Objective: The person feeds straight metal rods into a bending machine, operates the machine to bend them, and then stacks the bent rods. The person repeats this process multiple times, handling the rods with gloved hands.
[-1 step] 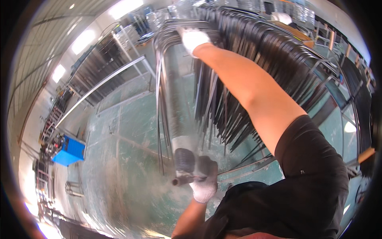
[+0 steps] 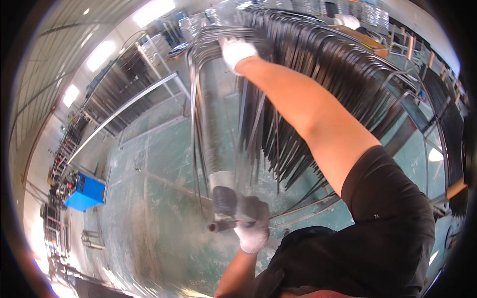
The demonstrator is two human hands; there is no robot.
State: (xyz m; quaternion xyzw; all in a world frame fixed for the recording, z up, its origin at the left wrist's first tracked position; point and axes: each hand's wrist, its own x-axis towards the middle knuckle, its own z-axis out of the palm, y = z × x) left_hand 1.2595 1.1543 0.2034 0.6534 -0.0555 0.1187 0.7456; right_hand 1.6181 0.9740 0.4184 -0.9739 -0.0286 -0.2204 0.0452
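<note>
A long row of bent black rods point(image 2: 338, 64) hangs on the rack before me. I've drawn one bunch of rods point(image 2: 208, 44) apart from it, not yet lifted off. My right hand point(image 2: 237, 51) clenches its top; my left hand point(image 2: 246, 218) grips the pipe point(image 2: 218, 226) below.

Ahead of us the rack of dark bent rods point(image 2: 318, 59) packs tight, no gap to pass through. Our left hand point(image 2: 246, 221) has open green floor point(image 2: 149, 198) to its left. The blue machine point(image 2: 85, 192) stands well apart; a long rail point(image 2: 124, 111) crosses far left.
</note>
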